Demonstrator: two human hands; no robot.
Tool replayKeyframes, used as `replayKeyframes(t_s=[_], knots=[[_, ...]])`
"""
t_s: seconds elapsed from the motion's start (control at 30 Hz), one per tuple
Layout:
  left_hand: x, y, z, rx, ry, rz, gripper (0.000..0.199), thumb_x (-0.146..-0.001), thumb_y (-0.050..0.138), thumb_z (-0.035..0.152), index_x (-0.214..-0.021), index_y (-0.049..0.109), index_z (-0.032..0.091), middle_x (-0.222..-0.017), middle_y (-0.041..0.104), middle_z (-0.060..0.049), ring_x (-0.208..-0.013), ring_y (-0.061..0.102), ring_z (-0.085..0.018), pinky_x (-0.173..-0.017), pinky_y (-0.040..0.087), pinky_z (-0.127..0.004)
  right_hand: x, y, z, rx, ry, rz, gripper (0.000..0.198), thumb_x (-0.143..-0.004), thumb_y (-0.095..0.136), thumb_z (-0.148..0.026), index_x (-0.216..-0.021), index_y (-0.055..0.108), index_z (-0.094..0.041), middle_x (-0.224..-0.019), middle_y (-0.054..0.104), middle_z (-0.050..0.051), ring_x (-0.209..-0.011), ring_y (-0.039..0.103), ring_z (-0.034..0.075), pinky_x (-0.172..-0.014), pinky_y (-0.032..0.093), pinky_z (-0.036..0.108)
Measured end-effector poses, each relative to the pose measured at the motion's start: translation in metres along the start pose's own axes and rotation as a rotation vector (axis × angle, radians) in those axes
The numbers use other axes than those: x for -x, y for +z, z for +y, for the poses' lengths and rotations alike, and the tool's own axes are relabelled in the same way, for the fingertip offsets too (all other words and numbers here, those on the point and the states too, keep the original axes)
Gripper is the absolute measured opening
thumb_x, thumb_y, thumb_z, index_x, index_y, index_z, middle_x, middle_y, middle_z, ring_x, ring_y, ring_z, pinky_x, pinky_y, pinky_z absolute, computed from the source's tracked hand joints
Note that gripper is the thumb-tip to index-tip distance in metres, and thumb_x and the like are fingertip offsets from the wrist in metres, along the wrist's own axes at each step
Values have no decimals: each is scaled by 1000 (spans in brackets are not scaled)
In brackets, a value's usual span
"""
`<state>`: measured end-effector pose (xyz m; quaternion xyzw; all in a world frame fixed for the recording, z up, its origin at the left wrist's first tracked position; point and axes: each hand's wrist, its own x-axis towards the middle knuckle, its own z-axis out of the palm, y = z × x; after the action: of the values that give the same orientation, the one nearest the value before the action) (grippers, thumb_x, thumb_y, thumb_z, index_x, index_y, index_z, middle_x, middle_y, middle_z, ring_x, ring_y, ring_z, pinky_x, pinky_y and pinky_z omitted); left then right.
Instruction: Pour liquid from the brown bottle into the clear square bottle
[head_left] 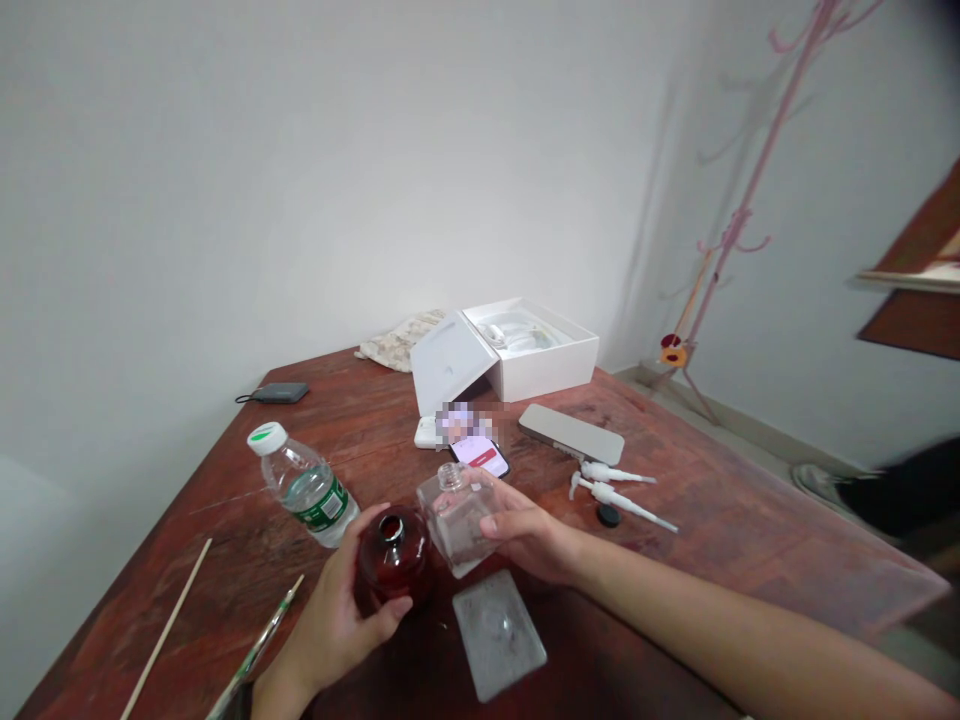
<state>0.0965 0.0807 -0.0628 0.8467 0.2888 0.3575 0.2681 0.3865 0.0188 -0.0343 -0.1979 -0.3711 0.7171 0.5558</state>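
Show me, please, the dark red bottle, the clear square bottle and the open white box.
Dark red bottle [395, 563]: head view, on its body below the neck.
Clear square bottle [454, 526]: head view, on its body.
Open white box [551, 376]: head view, on its outer wall.

Amber bottle [396, 562], clear square bottle [454, 522], both uncapped

Under soft light, the coat stand [780, 115] casts faint shadows and pixelation veils the phone [480, 455].

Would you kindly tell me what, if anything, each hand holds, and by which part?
The left hand holds the dark red bottle around its body; the right hand holds the clear square bottle by its side.
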Motion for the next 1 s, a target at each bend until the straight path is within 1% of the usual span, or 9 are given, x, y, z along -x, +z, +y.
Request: replayKeyframes(t_s=[0.13,0.2,0.3,0.43,0.57,0.7,0.87,1.0], knots=[[-5,2,10,60,-58,-2,81,-97,74,61,-160,46,19,-151,66,-21,-138,66,-43,-120,52,-58,0,1,-1,33,-10,4,49,-73,96,-28,-112,69,-21,-109,82,6,-91,77,21,-82,62,35],[-5,4,12,79,-75,11,81,-97,73,63,-160,46,19,-152,65,-21,-139,65,-43,-121,51,-59,1,2,-3,41,-19,5,48,-73,95,-27,-112,68,-22,-109,82,5,-91,77,21,-80,62,34],[-4,8,6,78,-59,30,80,-98,71,63,-160,46,20,-153,64,-20,-139,65,-43,-121,50,-59,2,5,-5,49,-28,5,48,-73,95,-27,-112,67,-22,-108,82,4,-93,77,21,-79,62,33],[-3,7,-2,37,-58,16,81,-98,70,63,-160,45,19,-155,62,-22,-142,62,-44,-123,48,-61,4,7,-7,59,-21,0,49,-73,95,-27,-113,67,-22,-108,81,4,-92,77,21,-80,62,33],[-3,5,1,20,-30,6,79,-100,68,63,-160,43,19,-153,63,-21,-141,64,-42,-123,49,-59,5,6,-7,79,-21,-2,52,-72,97,-30,-114,68,-21,-109,81,4,-92,76,20,-82,60,32],[-2,2,6,-19,-23,-4,76,-102,69,57,-162,40,20,-155,62,-22,-141,65,-40,-124,48,-57,6,6,-7,106,-20,0,59,-71,101,-30,-118,66,-22,-108,79,3,-93,75,20,-85,57,32],[-3,3,1,-32,7,29,77,-97,71,61,-159,45,22,-150,67,-19,-130,71,-39,-118,54,-53,8,8,-5,157,-7,33,66,-67,104,-28,-118,61,-26,-113,79,2,-99,75,23,-89,56,36],[-6,2,7,-12,11,48,76,-93,77,55,-156,49,24,-143,73,-16,-125,75,-39,-112,59,-50,8,8,-4,206,-4,55,72,-64,105,-29,-119,59,-28,-115,79,2,-100,76,24,-90,56,37]])
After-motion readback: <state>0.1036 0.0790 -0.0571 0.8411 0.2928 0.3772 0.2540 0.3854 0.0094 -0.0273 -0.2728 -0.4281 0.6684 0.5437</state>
